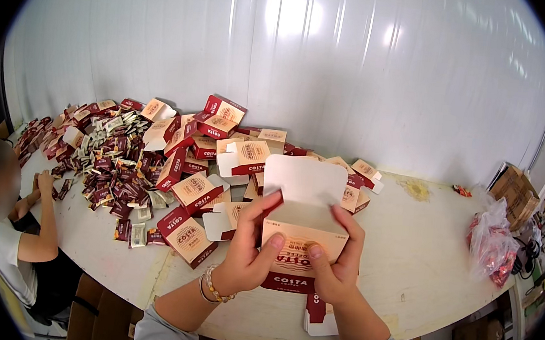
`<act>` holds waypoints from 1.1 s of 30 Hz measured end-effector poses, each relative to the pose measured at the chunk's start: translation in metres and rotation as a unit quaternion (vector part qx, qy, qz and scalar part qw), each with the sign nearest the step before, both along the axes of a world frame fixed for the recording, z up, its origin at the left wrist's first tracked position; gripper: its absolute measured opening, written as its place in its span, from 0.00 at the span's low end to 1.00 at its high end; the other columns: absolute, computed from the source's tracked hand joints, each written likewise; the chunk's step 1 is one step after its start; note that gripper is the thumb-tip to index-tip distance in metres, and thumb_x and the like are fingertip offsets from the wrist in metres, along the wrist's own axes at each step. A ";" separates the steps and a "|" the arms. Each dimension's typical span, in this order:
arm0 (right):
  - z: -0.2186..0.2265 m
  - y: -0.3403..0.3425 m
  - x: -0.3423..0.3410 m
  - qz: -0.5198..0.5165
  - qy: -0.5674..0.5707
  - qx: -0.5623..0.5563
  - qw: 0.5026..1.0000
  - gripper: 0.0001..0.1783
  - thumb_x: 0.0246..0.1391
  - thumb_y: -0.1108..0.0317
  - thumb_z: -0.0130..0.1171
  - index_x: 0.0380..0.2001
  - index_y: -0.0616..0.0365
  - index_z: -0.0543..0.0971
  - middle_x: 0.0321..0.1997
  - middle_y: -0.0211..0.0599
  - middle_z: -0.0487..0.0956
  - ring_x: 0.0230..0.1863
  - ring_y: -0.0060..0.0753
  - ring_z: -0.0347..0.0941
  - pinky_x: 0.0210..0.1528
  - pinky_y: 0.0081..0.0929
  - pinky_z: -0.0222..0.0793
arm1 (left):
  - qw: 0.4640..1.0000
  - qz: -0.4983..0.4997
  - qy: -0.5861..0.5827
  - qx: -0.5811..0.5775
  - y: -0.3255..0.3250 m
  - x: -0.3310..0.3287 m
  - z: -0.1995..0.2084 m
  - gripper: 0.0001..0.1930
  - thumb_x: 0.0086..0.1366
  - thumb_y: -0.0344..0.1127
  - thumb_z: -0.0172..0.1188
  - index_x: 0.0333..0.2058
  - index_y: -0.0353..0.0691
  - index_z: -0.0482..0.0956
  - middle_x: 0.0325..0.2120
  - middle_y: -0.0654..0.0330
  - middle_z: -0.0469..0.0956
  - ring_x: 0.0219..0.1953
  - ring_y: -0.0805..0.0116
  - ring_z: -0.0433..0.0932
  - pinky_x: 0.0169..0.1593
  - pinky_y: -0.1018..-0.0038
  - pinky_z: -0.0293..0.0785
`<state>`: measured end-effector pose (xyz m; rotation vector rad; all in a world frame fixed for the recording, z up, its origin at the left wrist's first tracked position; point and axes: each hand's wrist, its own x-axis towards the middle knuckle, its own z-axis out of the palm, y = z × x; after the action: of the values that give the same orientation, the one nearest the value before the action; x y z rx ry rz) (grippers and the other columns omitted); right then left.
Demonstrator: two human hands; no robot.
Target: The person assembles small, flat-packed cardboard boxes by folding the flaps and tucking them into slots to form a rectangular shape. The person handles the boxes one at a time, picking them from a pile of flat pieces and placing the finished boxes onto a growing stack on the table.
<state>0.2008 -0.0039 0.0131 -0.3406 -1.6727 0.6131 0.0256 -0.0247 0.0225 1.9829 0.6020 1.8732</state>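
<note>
Between both hands I hold a small cream and dark red carton (299,231), its white top flap (306,178) standing up and its mouth uncovered. My left hand (256,246) grips the carton's left side, thumb on the front panel and fingers behind. On its right side my right hand (341,257) does the same, the thumb pressing the printed face. Under the right wrist lies a flattened stack of cartons (319,316) at the table's near edge. What is inside the carton cannot be seen.
Many cartons (198,189) are heaped left of my hands. Beyond them spreads a pile of small sachets (117,163). A co-worker (26,239) sits at the far left, hands by the sachets. A clear plastic bag (494,241) and a brown cardboard box (513,194) stand at right.
</note>
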 end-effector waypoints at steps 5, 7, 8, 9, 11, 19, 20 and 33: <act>-0.009 0.013 0.004 -0.019 -0.028 0.032 0.999 0.19 0.61 0.72 0.64 0.51 0.58 0.68 0.51 0.46 0.74 0.45 0.33 0.71 0.50 0.31 0.68 | 1.000 0.005 0.005 -0.009 -0.001 -0.002 -0.015 0.12 0.69 0.26 0.58 0.48 0.37 0.67 0.41 0.56 0.71 0.40 0.72 0.69 0.46 0.74 0.67; -0.017 0.015 0.011 -0.038 -0.076 0.051 0.995 0.20 0.59 0.71 0.66 0.49 0.58 0.68 0.49 0.46 0.75 0.42 0.33 0.71 0.47 0.31 0.69 | 0.999 0.040 -0.009 -0.034 -0.003 0.000 -0.013 0.09 0.67 0.28 0.63 0.35 0.39 0.69 0.28 0.62 0.70 0.28 0.78 0.65 0.32 0.78 0.64; -0.015 0.014 0.012 -0.047 -0.094 0.068 0.992 0.21 0.58 0.71 0.68 0.48 0.58 0.68 0.48 0.45 0.75 0.41 0.33 0.71 0.46 0.31 0.69 | 0.998 0.038 -0.011 -0.043 -0.003 -0.002 -0.015 0.10 0.66 0.29 0.64 0.34 0.39 0.69 0.27 0.63 0.70 0.26 0.79 0.64 0.30 0.78 0.63; -0.010 0.012 0.011 -0.056 -0.101 0.101 0.988 0.22 0.57 0.71 0.69 0.49 0.59 0.69 0.48 0.45 0.75 0.43 0.34 0.73 0.47 0.32 0.70 | 0.998 0.036 -0.014 -0.053 -0.003 -0.006 -0.017 0.10 0.66 0.29 0.64 0.32 0.39 0.69 0.25 0.64 0.69 0.24 0.79 0.63 0.28 0.79 0.62; -0.001 0.009 0.002 -0.030 -0.036 0.121 0.992 0.24 0.55 0.71 0.72 0.49 0.60 0.70 0.49 0.46 0.76 0.46 0.37 0.75 0.50 0.33 0.72 | 0.998 0.051 -0.024 -0.025 -0.002 -0.006 -0.011 0.12 0.65 0.30 0.66 0.28 0.38 0.69 0.20 0.68 0.67 0.20 0.82 0.59 0.24 0.81 0.57; 0.004 0.000 -0.002 0.091 0.104 -0.067 0.988 0.25 0.53 0.74 0.73 0.52 0.60 0.73 0.55 0.50 0.78 0.57 0.42 0.76 0.58 0.37 0.73 | 0.988 -0.027 -0.146 0.036 -0.002 0.020 -0.011 0.24 0.71 0.38 0.59 0.56 0.33 0.60 0.50 0.46 0.73 0.51 0.64 0.75 0.54 0.69 0.74; 0.001 0.005 0.000 0.087 0.092 -0.029 0.991 0.24 0.53 0.73 0.73 0.51 0.60 0.74 0.55 0.50 0.78 0.57 0.42 0.76 0.58 0.37 0.73 | 0.991 -0.031 -0.129 0.022 -0.003 0.020 -0.010 0.25 0.72 0.41 0.57 0.57 0.32 0.59 0.52 0.44 0.71 0.53 0.61 0.75 0.57 0.66 0.72; 0.005 0.006 -0.007 0.093 0.093 -0.005 0.991 0.18 0.56 0.80 0.65 0.49 0.61 0.74 0.56 0.51 0.78 0.57 0.42 0.77 0.59 0.36 0.72 | 0.994 -0.048 -0.094 0.006 -0.002 0.014 -0.012 0.17 0.71 0.29 0.51 0.56 0.30 0.66 0.55 0.44 0.72 0.57 0.58 0.74 0.62 0.62 0.69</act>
<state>0.1942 0.0017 0.0176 -0.1292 -1.5314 0.7680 0.0397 -0.0270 0.0105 1.7830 0.4345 1.9776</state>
